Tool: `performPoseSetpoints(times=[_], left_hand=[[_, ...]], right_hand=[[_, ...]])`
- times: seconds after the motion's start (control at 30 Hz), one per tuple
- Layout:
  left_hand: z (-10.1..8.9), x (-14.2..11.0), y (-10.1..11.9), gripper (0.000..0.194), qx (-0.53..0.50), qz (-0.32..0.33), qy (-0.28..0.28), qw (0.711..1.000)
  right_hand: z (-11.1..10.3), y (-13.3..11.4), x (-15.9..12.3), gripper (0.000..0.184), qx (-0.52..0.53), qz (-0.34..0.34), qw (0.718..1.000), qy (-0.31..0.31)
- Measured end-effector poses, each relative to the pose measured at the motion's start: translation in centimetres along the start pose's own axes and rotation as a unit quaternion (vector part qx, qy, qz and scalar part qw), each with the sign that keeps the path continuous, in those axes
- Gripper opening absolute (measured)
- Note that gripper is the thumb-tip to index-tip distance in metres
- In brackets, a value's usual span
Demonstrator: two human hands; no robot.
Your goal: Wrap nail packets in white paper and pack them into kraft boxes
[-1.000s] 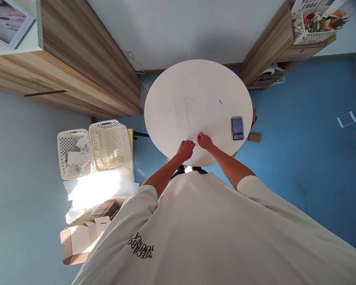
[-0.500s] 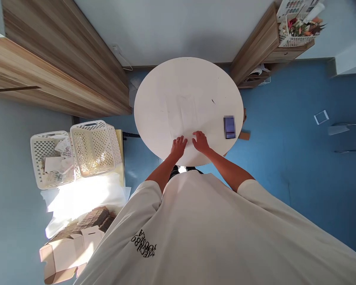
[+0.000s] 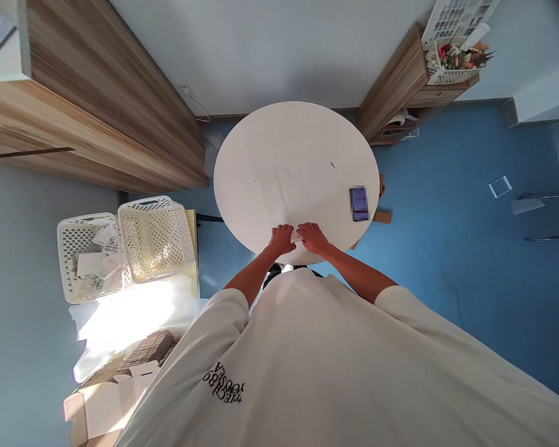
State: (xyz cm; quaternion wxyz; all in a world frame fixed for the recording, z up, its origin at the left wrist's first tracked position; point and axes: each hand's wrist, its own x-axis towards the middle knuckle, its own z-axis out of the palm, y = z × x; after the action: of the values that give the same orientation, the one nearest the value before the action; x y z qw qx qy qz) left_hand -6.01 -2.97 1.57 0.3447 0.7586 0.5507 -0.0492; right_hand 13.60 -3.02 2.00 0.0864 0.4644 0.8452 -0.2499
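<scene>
Head view: our left hand (image 3: 282,240) and right hand (image 3: 313,239) sit close together at the table's (image 3: 279,136) near edge, white paper (image 3: 297,236) between them; we cannot tell whether they clamp it.

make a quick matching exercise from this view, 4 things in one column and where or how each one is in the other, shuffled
Things
1. phone
2. white lattice basket furthest left
3. small white basket of flowers
4. right hand

Places and states
A. touching a white paper at the near edge of the round white table
B. holding loose papers
C. on the wooden shelf unit at the top right of the view
D. lying near the table's right edge

Right pairs
1-D, 2-B, 3-C, 4-A
</scene>
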Motion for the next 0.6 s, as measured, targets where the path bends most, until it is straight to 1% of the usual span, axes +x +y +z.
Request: performPoseSetpoints(times=[0.1, 0.17, 0.27, 0.4, 0.5, 0.6], left_hand=[[0.3, -0.5, -0.1, 0.058, -0.003, 0.008, -0.021, 1.0], [0.3, -0.7, -0.2, 0.056, -0.01, 0.011, -0.029, 0.999], [0.1, -0.8, -0.6, 0.051, -0.037, 0.006, -0.022, 0.999], [-0.6, -0.4, -1.2, 0.036, -0.08, -0.011, -0.014, 0.997], [-1.3, 0.2, -1.5, 0.039, -0.087, -0.023, -0.016, 0.996], [-2.0, 0.9, -1.5, 0.04, -0.075, -0.051, -0.022, 0.996]], right_hand=[[-0.2, -0.3, -0.5, 0.045, 0.0, -0.021, 1.0, -0.015], [-0.4, -0.4, -0.5, 0.043, 0.007, -0.019, 0.999, -0.024], [-1.1, -0.4, 0.0, 0.04, 0.023, 0.001, 0.999, -0.038], [-1.9, 0.0, 1.1, 0.039, 0.053, 0.028, 0.997, -0.051], [-2.2, 0.4, 2.1, 0.039, 0.072, 0.052, 0.994, -0.067], [-2.0, 0.6, 3.0, 0.039, 0.08, 0.083, 0.991, -0.062]])
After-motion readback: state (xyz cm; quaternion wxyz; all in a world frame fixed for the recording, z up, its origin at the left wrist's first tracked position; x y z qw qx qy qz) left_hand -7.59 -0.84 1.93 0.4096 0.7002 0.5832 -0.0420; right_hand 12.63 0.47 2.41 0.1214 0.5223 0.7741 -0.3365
